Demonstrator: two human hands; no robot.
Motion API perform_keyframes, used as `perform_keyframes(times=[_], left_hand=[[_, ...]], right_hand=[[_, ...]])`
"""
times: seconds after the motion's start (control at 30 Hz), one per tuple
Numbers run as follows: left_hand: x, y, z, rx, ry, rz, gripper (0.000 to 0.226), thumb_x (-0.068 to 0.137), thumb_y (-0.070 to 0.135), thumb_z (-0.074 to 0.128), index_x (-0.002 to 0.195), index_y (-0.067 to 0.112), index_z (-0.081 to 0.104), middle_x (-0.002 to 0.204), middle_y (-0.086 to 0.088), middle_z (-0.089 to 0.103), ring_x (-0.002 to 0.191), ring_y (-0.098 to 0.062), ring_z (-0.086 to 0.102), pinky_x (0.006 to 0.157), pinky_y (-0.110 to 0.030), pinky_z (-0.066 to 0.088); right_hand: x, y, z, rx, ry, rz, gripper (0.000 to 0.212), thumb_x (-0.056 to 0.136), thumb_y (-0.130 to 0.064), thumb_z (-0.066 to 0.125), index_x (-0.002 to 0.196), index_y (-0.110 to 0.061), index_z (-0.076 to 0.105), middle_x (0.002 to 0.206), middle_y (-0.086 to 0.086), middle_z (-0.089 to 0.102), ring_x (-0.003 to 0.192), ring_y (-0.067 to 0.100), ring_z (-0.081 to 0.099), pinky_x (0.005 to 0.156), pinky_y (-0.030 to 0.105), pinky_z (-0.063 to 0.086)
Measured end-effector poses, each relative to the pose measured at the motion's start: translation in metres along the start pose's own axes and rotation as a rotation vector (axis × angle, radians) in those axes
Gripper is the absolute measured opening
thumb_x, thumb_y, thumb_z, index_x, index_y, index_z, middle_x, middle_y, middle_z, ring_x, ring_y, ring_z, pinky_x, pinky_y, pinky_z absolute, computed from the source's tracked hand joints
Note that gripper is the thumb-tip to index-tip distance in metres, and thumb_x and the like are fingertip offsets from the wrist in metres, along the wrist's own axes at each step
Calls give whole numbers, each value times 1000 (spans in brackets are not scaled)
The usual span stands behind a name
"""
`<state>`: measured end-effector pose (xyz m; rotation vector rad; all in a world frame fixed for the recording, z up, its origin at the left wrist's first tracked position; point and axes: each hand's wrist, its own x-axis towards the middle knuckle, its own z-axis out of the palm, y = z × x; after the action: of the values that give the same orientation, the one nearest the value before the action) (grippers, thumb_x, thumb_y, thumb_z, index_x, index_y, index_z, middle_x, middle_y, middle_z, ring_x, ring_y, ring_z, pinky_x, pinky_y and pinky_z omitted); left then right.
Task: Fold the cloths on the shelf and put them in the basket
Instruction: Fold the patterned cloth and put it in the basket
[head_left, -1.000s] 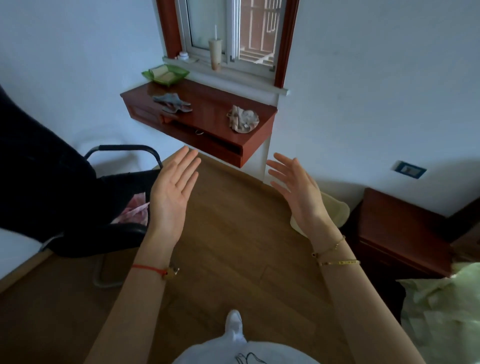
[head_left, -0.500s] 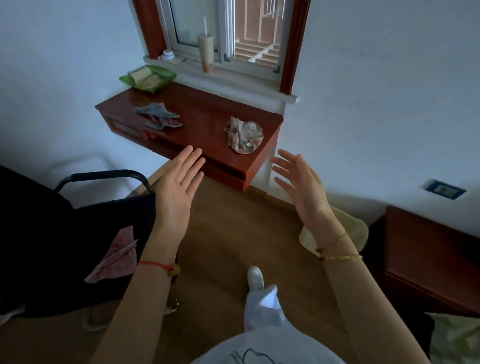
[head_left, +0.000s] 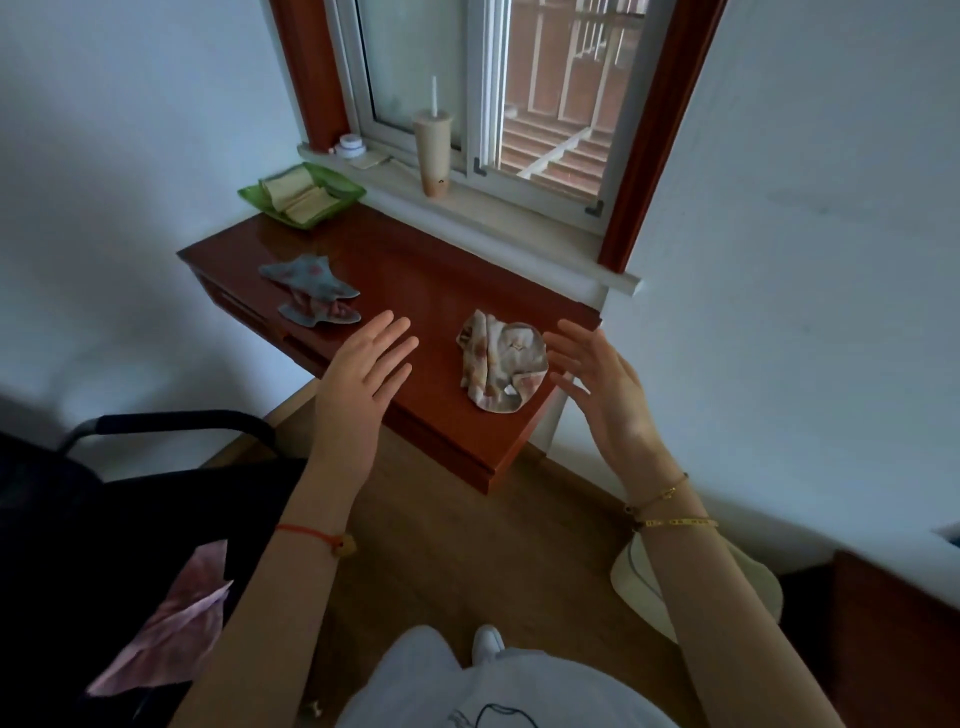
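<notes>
A crumpled cream cloth with orange patches (head_left: 503, 368) lies near the front right corner of the red-brown wall shelf (head_left: 415, 270). Further left on the shelf lies a crumpled grey-blue cloth with pink spots (head_left: 310, 288). A green basket (head_left: 343, 197) holding folded beige cloths stands at the shelf's back left corner. My left hand (head_left: 358, 384) hovers open over the shelf's front edge, left of the cream cloth. My right hand (head_left: 602, 384) is open, fingers spread, just right of that cloth, not touching it.
A drink cup with a straw (head_left: 432, 153) and a small white jar (head_left: 349, 145) stand on the window sill behind the shelf. A black chair (head_left: 104, 499) with a pink cloth (head_left: 171, 629) is at the left. A pale hat-like object (head_left: 639, 587) lies on the wooden floor, a dark cabinet (head_left: 893, 623) at the right.
I have stepped closer to the shelf, which now fills more of the view. Both open hands have moved forward and now flank the cream cloth.
</notes>
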<state>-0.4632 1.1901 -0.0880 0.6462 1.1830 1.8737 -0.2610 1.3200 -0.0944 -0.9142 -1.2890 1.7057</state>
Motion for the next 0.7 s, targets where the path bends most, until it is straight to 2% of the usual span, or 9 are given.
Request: perform_keyframes(times=[0.13, 0.33, 0.47, 0.53, 0.6, 0.7], left_hand=[[46, -11, 3, 29, 6, -43, 43, 106, 22, 25, 144, 8, 41, 139, -5, 57, 127, -16, 57, 112, -37, 38], [111, -28, -1, 91, 33, -102, 41, 105, 25, 33, 140, 11, 48, 132, -3, 62, 121, -15, 61, 105, -35, 44], [149, -49, -13, 233, 22, -99, 32, 101, 17, 46, 131, 13, 56, 126, -6, 66, 116, -19, 65, 102, -37, 48], [166, -63, -21, 308, 1, -123, 25, 98, 19, 52, 121, 21, 63, 121, -4, 68, 113, -18, 66, 101, -37, 49], [181, -78, -28, 433, -43, -164, 23, 95, 20, 57, 115, 27, 65, 116, 2, 70, 110, -15, 67, 100, -36, 50], [198, -101, -36, 692, -177, -214, 30, 90, 16, 64, 120, 23, 64, 114, 8, 69, 106, -4, 65, 100, -32, 50]], right_hand=[[47, 5, -1, -4, 13, 50, 37, 103, -39, 33, 116, -24, 64, 124, 4, 66, 117, 18, 62, 103, 38, 47], [100, 23, 3, 12, 63, 104, 36, 104, -37, 34, 115, -22, 65, 121, 4, 68, 112, 16, 64, 97, 32, 49], [128, 42, 6, -22, 110, 146, 35, 104, -33, 35, 118, -16, 62, 120, 6, 67, 110, 17, 64, 92, 28, 52], [141, 55, 7, -83, 149, 195, 35, 103, -32, 39, 119, -12, 63, 119, 8, 67, 110, 21, 64, 95, 31, 52], [154, 72, 5, -172, 173, 237, 29, 102, -30, 42, 110, -16, 66, 115, 7, 68, 109, 25, 64, 98, 38, 51], [169, 98, -2, -374, 163, 231, 22, 101, -22, 44, 99, -24, 66, 109, 3, 68, 110, 26, 63, 99, 39, 51]])
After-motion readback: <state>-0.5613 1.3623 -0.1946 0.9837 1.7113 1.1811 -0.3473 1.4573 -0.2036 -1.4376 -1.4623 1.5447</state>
